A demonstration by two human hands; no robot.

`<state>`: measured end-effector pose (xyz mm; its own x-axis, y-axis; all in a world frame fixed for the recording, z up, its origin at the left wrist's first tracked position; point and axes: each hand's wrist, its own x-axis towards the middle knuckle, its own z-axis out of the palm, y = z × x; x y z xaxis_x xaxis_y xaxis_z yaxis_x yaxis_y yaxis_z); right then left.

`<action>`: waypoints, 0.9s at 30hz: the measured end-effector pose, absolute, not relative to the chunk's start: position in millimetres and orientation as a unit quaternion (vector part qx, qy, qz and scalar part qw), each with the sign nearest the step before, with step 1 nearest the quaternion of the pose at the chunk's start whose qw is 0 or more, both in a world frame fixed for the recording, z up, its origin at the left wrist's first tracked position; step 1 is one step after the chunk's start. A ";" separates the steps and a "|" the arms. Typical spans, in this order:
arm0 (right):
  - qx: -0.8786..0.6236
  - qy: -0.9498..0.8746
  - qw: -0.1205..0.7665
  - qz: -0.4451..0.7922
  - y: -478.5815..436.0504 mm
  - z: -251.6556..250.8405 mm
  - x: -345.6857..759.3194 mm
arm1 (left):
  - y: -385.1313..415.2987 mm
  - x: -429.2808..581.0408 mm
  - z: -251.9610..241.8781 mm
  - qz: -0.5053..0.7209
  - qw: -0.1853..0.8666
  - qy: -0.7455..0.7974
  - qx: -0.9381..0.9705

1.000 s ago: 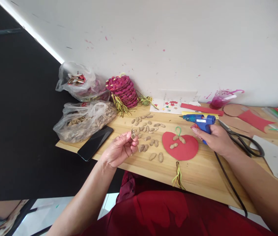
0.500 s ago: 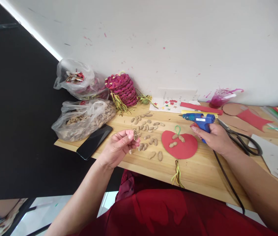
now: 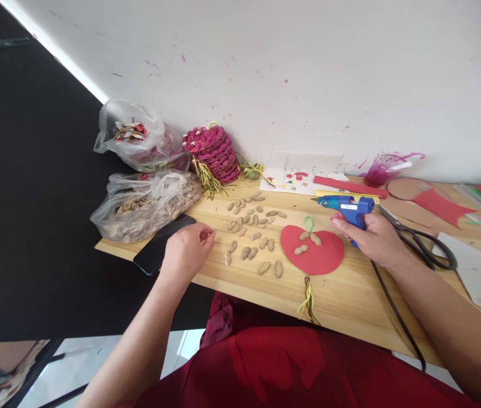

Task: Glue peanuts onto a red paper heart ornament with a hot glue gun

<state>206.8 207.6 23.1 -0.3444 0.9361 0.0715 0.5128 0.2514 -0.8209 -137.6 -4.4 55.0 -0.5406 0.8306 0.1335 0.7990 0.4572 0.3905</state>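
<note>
Right hand (image 3: 374, 241) wraps the blue glue gun (image 3: 348, 208) by its grip, nozzle pointing left, gun low over the table (image 3: 350, 306) just right of the red apple cutout (image 3: 313, 255). Cord (image 3: 397, 317) runs from under the hand back toward the table's near edge. Three peanuts (image 3: 301, 249) sit on the cutout near its green loop (image 3: 308, 224), left of the gun's nozzle and apart from it. Left hand (image 3: 187, 252) is knuckles-up, fingers curled, over the table's left part next to the phone (image 3: 157, 249); can't tell whether it holds anything. Loose peanuts (image 3: 251, 224) are scattered between the left hand and the cutout, nearest ones just right of the fingertips. Peanut bag (image 3: 147, 204) lies behind the phone. Scissors (image 3: 422, 243) lie just right of the right hand.
</note>
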 end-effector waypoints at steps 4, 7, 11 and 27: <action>-0.502 -0.738 0.278 0.354 208.2 23.2 207.2 | -4.7 -138.1 49.4 0.131 0.016 0.852 0.507; -0.501 -0.732 0.288 0.361 208.2 22.9 206.8 | -8.6 -145.5 52.2 0.142 0.029 0.847 0.511; -0.509 -0.722 0.292 0.368 207.8 22.5 206.2 | -16.0 -160.0 55.0 0.192 0.037 0.838 0.510; -0.505 -0.737 0.279 0.352 206.7 23.5 205.5 | -5.8 -155.3 39.5 0.256 0.123 0.755 0.591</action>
<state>205.5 206.7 23.5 -0.3352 0.9405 0.0554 0.5480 0.2425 -0.8005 -155.3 -5.8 39.5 -0.2707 0.9555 0.1176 0.8295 0.1695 0.5322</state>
